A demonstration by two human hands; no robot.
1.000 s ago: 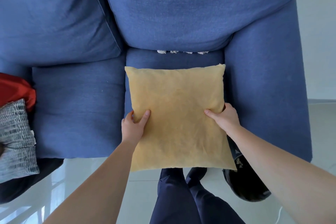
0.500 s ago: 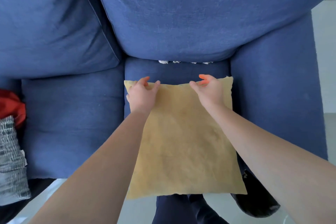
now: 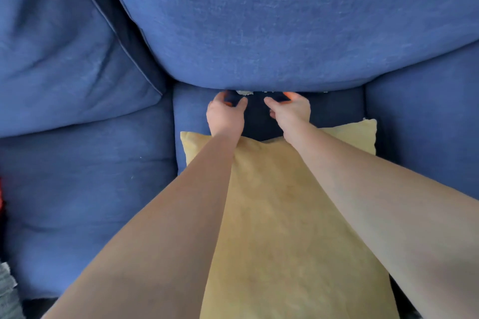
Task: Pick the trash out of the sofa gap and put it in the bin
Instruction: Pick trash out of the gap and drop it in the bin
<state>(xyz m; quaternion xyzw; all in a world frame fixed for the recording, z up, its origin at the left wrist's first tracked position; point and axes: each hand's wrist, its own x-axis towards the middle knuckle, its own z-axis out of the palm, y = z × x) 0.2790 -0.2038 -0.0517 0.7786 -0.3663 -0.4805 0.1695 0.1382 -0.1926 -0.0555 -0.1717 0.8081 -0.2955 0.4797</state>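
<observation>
Small whitish scraps of trash (image 3: pixel 245 92) lie in the gap between the blue sofa's back cushion (image 3: pixel 285 21) and its seat cushion (image 3: pixel 189 109). My left hand (image 3: pixel 225 115) is just in front of the gap, fingers apart and curled toward the scraps, holding nothing. My right hand (image 3: pixel 290 109) is beside it to the right, also with fingers spread at the gap's edge. Part of the trash is hidden under the back cushion. The bin is out of view.
A yellow throw pillow (image 3: pixel 285 228) lies on the seat under my forearms. The sofa's right armrest (image 3: pixel 425 132) rises beside it. A second seat cushion (image 3: pixel 83 184) lies to the left, with a red item (image 3: pixel 1 197) and grey fabric (image 3: pixel 7 292) at the left edge.
Both hands left the yellow pillow's far edge and moved forward to the gap under the back cushion. The camera came closer, and the bin and floor dropped out of view.
</observation>
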